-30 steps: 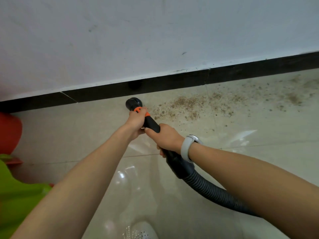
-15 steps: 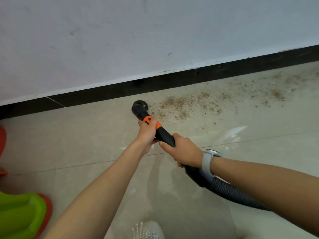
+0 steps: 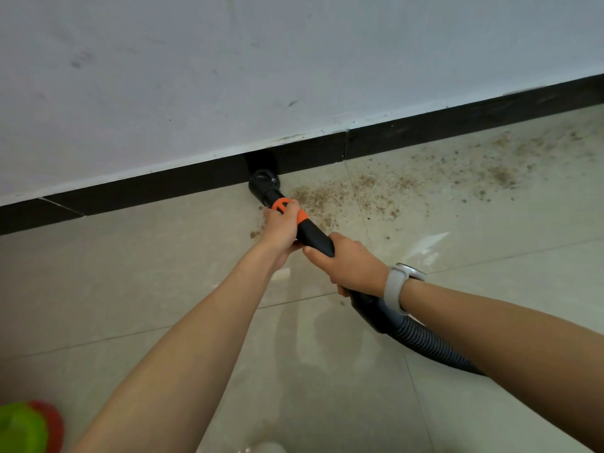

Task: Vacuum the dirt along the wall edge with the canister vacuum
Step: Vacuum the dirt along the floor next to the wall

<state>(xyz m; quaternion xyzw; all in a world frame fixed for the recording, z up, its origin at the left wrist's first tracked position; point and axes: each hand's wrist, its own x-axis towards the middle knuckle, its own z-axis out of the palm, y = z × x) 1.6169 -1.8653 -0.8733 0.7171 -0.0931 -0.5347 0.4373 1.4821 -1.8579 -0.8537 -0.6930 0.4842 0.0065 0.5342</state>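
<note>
Both hands held a closed grip on the vacuum wand (image 3: 313,235): the left hand (image 3: 281,227) wrapped the orange collar, the right hand (image 3: 351,266) the black tube behind it. The brush nozzle (image 3: 263,184) sat at the black baseboard (image 3: 163,188). The dirt (image 3: 385,191) lay just right, so sweeping rightward seemed next, over open floor (image 3: 490,256).

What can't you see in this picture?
- Vacuum canister: outside the head view; the hose passes behind the right arm.
- Brush bristles: dark against the black baseboard, unclear.
- Handle under both hands: covered by fingers.
- Green and red thing: blurred, cut by the corner.
</note>
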